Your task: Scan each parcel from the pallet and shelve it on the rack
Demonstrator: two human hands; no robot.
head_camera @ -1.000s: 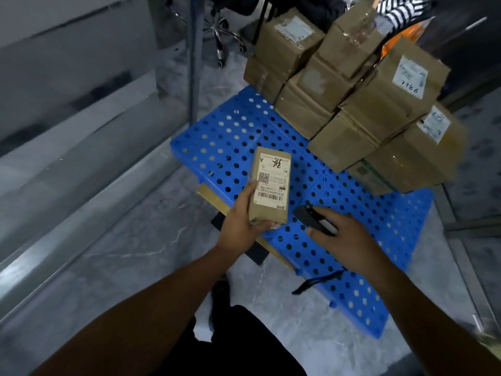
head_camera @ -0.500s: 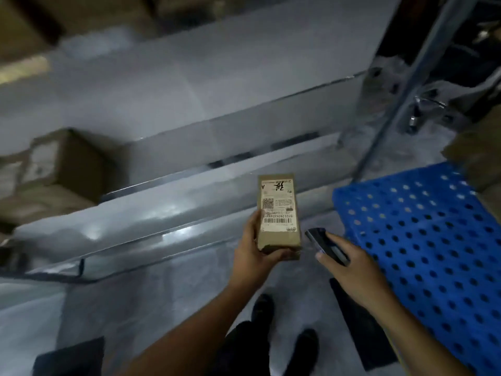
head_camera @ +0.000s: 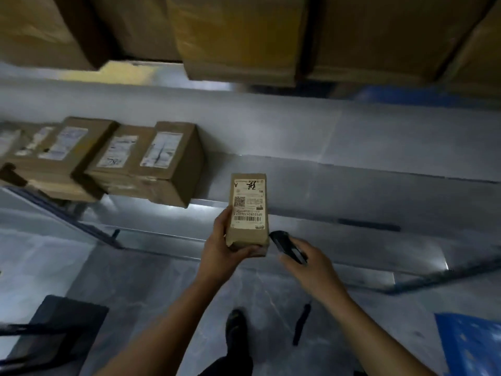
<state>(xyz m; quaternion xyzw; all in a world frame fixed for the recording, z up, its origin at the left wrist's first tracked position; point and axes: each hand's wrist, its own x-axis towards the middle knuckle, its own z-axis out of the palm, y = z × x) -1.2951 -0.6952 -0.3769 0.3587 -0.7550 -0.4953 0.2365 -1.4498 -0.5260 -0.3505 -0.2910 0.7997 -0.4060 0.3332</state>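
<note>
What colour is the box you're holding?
The box is brown cardboard with a white label, seen best in the head view.

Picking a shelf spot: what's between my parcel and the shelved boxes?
Nothing: in the head view, only bare shelf shows between the parcel and the boxes.

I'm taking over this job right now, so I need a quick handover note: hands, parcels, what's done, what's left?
Left hand grips a small parcel, label up, in front of the rack shelf.
Right hand holds the scanner beside it.
Several boxes sit on the shelf at left; pallet corner shows lower right.
Scanned or not: cannot tell.
Left: shelve this parcel, then check the pallet for others.
</note>
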